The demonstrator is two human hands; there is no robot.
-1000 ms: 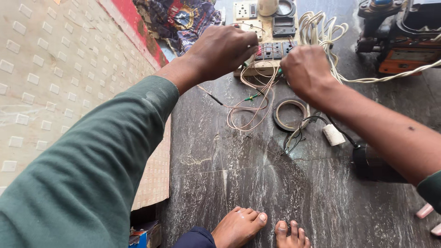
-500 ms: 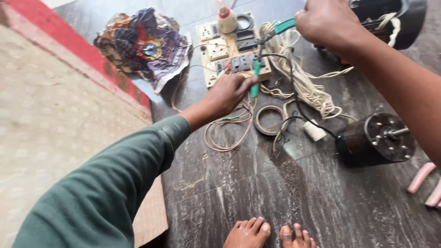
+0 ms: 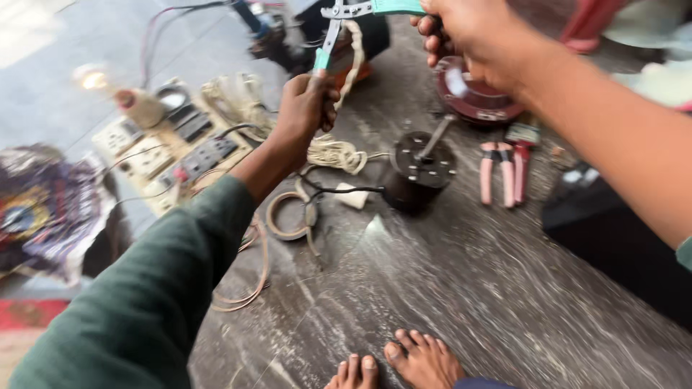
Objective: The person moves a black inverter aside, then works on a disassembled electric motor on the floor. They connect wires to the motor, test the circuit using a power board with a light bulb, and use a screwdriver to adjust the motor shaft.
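My left hand point(image 3: 306, 108), in a green sleeve, is closed around a thin green wire or tool tip held upright above the dark stone floor. My right hand point(image 3: 468, 32) grips the teal handles of a pair of pliers point(image 3: 353, 10) near the top edge; the metal jaws point left, just above my left fist. A cream cord point(image 3: 335, 148) hangs from near the jaws and piles in a bundle on the floor beside my left wrist.
A black motor with a shaft point(image 3: 420, 169) stands mid-floor, red-handled pliers point(image 3: 502, 169) to its right. A wooden switch-and-socket board point(image 3: 169, 155) with a lit bulb point(image 3: 94, 78) lies left. Wire coils point(image 3: 288, 216), a patterned cloth point(image 3: 36, 216) and my bare feet point(image 3: 404, 364) are near.
The view has swung right and closer. My left hand rose off the socket board to the pliers' jaws. My right hand stays high with the teal pliers.
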